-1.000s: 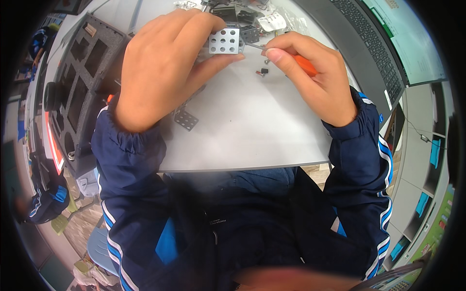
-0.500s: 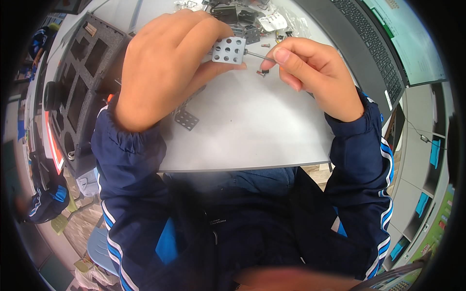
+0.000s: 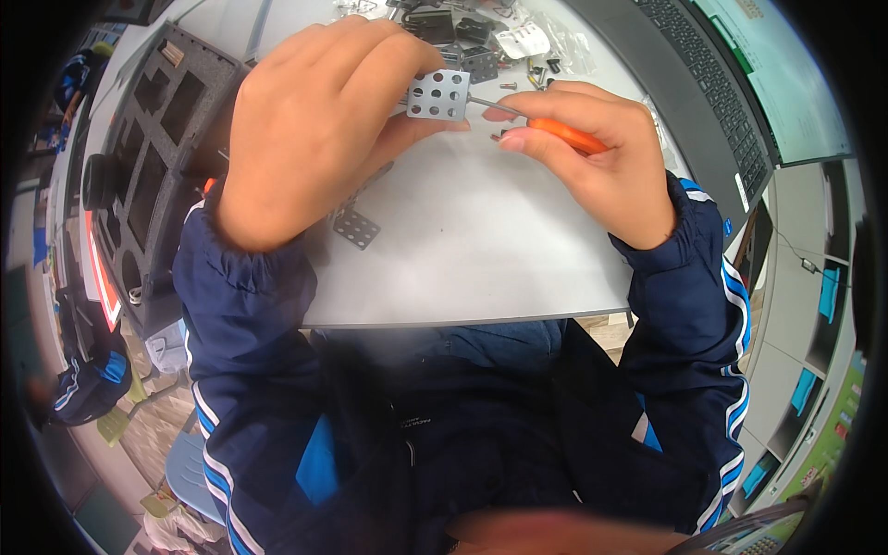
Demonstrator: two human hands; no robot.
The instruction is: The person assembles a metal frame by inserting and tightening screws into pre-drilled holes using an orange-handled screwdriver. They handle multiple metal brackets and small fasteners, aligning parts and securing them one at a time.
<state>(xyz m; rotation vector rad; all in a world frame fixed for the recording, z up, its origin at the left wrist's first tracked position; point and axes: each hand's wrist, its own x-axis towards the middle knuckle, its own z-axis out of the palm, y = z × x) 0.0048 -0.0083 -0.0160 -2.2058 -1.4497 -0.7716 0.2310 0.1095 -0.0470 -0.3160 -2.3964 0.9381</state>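
Between its thumb and fingers my left hand (image 3: 314, 129) grips a small grey metal bracket (image 3: 437, 95) with rows of round holes. An orange-handled screwdriver (image 3: 566, 135) lies in my right hand (image 3: 601, 153), its handle pinched by the thumb and fingers. The thin shaft points left and its tip meets the bracket's right edge; whatever sits at that joint is too small to make out. Below my left hand, a flat perforated metal plate (image 3: 354, 228) rests on the white table (image 3: 472, 240), partly hidden by the wrist.
Small screws (image 3: 508, 86), dark metal parts (image 3: 478, 63) and clear plastic bags (image 3: 564, 42) crowd the table's far side. A black laptop (image 3: 689, 83) stands at the right. At the left lies an open black case (image 3: 153, 139) with foam cutouts.
My right hand has changed its hold on the screwdriver, so the orange handle now shows along the fingers. My left hand and the bracket have hardly moved.
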